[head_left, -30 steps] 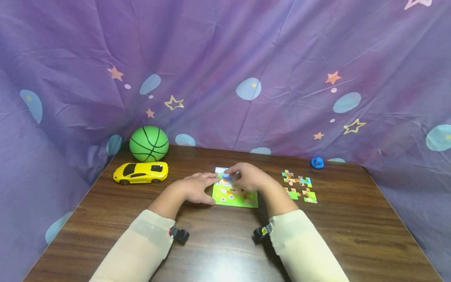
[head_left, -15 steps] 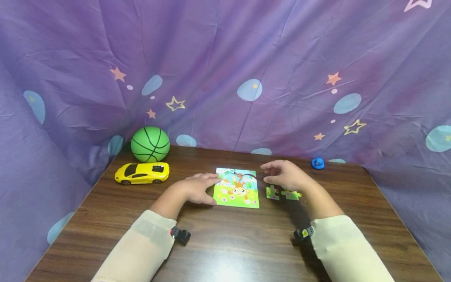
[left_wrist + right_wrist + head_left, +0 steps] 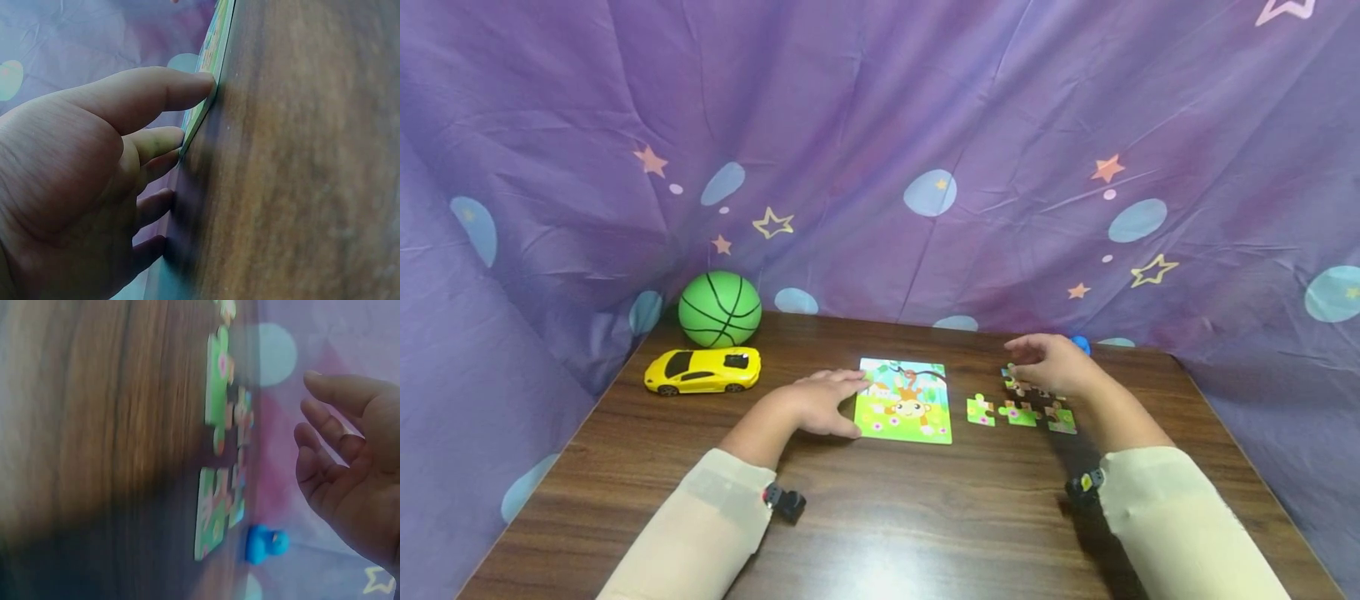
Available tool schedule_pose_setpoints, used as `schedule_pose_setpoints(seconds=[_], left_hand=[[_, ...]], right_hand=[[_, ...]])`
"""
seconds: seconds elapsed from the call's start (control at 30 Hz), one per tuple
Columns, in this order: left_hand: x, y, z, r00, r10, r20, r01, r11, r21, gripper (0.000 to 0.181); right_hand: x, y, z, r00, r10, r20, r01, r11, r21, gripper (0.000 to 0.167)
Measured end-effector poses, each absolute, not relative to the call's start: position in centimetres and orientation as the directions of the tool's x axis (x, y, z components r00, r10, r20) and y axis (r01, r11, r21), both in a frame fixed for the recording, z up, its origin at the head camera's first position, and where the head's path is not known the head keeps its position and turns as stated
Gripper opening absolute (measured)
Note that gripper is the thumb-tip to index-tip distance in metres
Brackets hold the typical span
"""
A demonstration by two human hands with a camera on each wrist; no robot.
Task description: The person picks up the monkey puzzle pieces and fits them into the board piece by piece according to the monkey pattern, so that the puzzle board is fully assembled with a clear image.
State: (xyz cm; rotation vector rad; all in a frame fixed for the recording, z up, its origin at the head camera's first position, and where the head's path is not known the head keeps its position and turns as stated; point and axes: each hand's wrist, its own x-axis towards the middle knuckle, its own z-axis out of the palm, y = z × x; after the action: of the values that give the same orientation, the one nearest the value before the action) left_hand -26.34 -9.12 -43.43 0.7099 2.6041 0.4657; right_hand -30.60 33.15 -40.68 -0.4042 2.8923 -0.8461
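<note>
On the table lies a square picture board (image 3: 903, 417) with a monkey hanging from a branch. My left hand (image 3: 820, 402) is at its left side, fingers spread; in the left wrist view the thumb (image 3: 187, 90) and index finger (image 3: 159, 144) touch its edge. To the right, my right hand (image 3: 1052, 365) hovers above loose puzzle pieces with its fingers loosely bent and nothing between them. Beneath and in front of it lie a green puzzle piece (image 3: 979, 411), another green piece (image 3: 1020, 414) and a third (image 3: 1062, 419). Further pieces (image 3: 1011, 379) are partly hidden by that hand.
A green ball (image 3: 719, 309) stands at the back left, behind a yellow toy car (image 3: 703, 372). At the back right, a blue rubber duck (image 3: 265, 544) is mostly covered by the right hand in the head view. A purple curtain (image 3: 850, 250) hangs behind the table.
My right hand has moved off the board and rightward over the loose pieces, uncovering the monkey picture and the piece nearest the board. My left hand has stayed at the board's left edge.
</note>
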Motion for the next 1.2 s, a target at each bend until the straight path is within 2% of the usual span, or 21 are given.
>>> schedule_pose_setpoints(seconds=[0.17,0.7,1.2], left_hand=[[-26.4,-9.1,-43.5,-0.792,0.537,-0.290,0.406,0.818,0.408,0.090],[-26.3,-9.1,-43.4,-0.792,0.534,-0.294,0.400,0.819,0.411,0.090],[-26.3,-9.1,-43.3,-0.788,0.539,-0.299,0.403,0.817,0.412,0.090]], right_hand=[[-31.2,34.4,-41.2,-0.962,-0.269,-0.051,-0.208,0.839,-0.502,0.051],[-32.3,36.5,-42.8,-0.950,-0.261,-0.172,-0.148,0.860,-0.489,0.058],[-32.3,36.3,-43.1,-0.953,-0.241,-0.185,-0.142,0.892,-0.430,0.060]])
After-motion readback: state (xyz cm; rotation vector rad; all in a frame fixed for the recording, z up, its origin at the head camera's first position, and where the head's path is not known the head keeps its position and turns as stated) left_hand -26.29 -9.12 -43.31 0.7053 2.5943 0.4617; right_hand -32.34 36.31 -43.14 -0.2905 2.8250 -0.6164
